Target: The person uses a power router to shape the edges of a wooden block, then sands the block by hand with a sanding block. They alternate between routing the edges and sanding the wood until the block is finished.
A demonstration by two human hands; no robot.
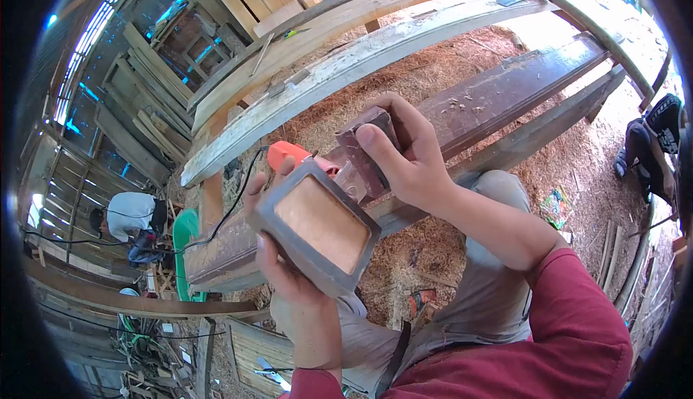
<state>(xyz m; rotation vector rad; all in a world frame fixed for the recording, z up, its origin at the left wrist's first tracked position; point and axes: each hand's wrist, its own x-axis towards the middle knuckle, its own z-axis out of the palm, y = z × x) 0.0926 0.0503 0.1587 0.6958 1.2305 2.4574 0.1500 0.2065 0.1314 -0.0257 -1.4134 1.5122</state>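
Note:
My left hand (296,272) is wrapped around a small box-like wooden piece (320,223), held tilted over my lap. A dark grey-brown frame borders its pale, recessed panel. Just above and to the right, my right hand (411,153) grips a sanding block (367,142), dark with a reddish-brown, sandpaper-like face. My thumb presses on its near edge. The block is close to the wooden piece's upper corner. Behind both hands lies an orange-red object (283,155), partly hidden by them.
A long reddish-brown plank (498,92) lies in front of me, with pale planks (325,74) farther back. A green plastic chair (185,244) and a black cord (234,207) are at left. One person (133,218) bends over at left; another (650,142) is at right. Wood shavings (433,74) cover the ground.

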